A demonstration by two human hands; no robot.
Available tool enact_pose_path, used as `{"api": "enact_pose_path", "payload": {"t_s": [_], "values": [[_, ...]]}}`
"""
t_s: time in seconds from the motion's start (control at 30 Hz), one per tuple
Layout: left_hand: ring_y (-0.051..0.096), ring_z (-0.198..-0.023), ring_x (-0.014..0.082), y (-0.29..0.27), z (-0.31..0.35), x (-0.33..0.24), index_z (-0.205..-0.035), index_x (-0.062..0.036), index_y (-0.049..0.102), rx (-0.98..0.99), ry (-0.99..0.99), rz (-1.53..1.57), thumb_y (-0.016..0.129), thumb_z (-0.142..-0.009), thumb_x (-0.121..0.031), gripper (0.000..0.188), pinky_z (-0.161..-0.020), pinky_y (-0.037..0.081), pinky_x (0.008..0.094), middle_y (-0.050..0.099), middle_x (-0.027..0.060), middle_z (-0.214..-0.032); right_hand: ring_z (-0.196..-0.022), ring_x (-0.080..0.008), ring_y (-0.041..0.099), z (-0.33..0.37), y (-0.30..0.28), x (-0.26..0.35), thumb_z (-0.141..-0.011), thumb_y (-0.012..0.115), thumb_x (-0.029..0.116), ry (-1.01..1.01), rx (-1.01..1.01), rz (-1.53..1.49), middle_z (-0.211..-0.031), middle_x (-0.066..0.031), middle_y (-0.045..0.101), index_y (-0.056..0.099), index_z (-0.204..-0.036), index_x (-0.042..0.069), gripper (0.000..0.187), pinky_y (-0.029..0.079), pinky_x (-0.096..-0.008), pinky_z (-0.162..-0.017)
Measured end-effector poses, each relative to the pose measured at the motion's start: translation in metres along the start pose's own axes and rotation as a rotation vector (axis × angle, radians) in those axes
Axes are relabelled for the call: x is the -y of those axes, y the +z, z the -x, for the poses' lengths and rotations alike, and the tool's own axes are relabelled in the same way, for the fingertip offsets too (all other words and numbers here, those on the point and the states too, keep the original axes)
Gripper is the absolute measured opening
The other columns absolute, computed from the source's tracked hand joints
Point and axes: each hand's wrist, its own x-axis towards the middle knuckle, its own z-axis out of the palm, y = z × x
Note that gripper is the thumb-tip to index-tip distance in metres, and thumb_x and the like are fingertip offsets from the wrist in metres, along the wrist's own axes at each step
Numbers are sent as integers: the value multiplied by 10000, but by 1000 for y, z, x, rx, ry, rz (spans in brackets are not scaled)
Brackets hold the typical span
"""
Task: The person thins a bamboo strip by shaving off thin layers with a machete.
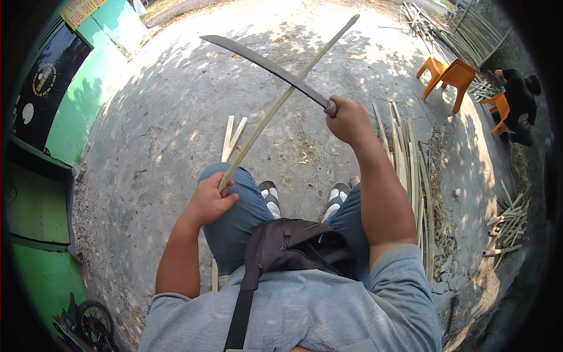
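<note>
My left hand (210, 198) is closed around the lower end of a long, thin bamboo strip (262, 125), close above my left knee. The strip slants away from me, up and to the right. In my right hand (350, 121) is the handle of a machete (267, 66) with a long, dark, slightly curved blade. Its blade points up and to the left and crosses the strip at about mid-length; whether the two touch, I cannot tell. Pale strips (233, 138) lie on the ground beyond my left knee.
Several long bamboo strips (414, 170) lie at my right side. Orange plastic chairs (456, 79) stand at the far right, near a seated person in black (519, 102). More cut pieces (509, 222) lie piled at the right. A green wall (76, 126) and a motorcycle (88, 322) are at the left.
</note>
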Motion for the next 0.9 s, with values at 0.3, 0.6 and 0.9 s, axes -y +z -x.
{"api": "enact_pose_path", "payload": {"t_s": [0.3, 0.6, 0.9], "values": [[521, -638, 116, -3, 0, 1, -1073, -20, 633, 21, 5, 8, 813, -841, -114, 308, -605, 442, 315, 545, 1, -701, -845, -379, 721, 26, 12, 50, -864, 686, 183, -283, 154, 130, -830, -131, 724, 695, -893, 147, 48, 556, -519, -735], [497, -667, 90, -4, 0, 4, -1081, -37, 625, 44, -15, 36, 811, -856, -113, 302, -608, 428, 297, 527, -30, -737, -759, -376, 714, 24, 1, 38, -886, 712, 233, -147, -54, 110, -778, -128, 712, 686, -913, 156, 86, 553, -527, -678], [496, -653, 94, -2, 0, -1, -1052, -31, 630, 74, -2, 52, 810, -860, -107, 274, -601, 428, 305, 528, -27, -717, -724, -407, 699, 21, 5, 27, -896, 704, 237, -166, -186, 37, -755, -154, 696, 664, -913, 134, 112, 550, -543, -660]]}}
